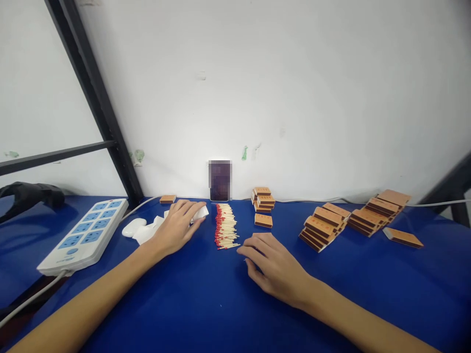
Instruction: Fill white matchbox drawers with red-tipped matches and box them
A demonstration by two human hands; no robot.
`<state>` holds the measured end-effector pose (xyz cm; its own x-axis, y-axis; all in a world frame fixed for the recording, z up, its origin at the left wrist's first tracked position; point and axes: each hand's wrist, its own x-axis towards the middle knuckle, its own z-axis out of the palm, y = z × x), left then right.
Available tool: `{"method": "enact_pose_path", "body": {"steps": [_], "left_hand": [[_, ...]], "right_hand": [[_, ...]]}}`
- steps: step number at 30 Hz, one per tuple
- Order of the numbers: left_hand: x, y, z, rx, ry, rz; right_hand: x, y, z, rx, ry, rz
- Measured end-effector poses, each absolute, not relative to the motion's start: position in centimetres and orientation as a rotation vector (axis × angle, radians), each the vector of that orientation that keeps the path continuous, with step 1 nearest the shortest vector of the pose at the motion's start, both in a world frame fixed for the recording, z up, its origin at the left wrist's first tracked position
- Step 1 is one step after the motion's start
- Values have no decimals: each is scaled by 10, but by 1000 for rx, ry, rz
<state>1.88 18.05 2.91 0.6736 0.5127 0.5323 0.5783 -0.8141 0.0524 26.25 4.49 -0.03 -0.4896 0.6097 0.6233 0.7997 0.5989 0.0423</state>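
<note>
A pile of red-tipped matches (225, 226) lies in a neat row on the blue table (206, 304). My left hand (178, 226) rests just left of it, fingers laid over white inner matchbox trays (200, 213). My right hand (270, 267) sits below and right of the matches, fingers curled down on the cloth; whether it holds anything is hidden. A single orange matchbox (263, 220) lies just beyond that hand, with a small stack of matchboxes (263, 198) behind it.
Larger slanting stacks of orange matchboxes (323, 226) (379, 206) and a loose one (403, 238) lie at right. A white-and-blue power strip (86, 235), white trays (142, 230) and a lone matchbox (168, 199) lie at left. A dark card (220, 180) leans on the wall.
</note>
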Motion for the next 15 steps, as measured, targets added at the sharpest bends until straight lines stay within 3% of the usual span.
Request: {"method": "enact_pose_path", "body": {"steps": [4,10,15], "left_hand": [[28,133,30,-3107,-917,-1127],[35,84,22,-3605,-676,-649],[36,87,22,-3663,-504,-627]], "right_hand": [[258,60,-5,-1337,-2300,-555],[261,69,-8,-1398,-2358,-604],[260,70,-14,-1357,-2334,-544]]}}
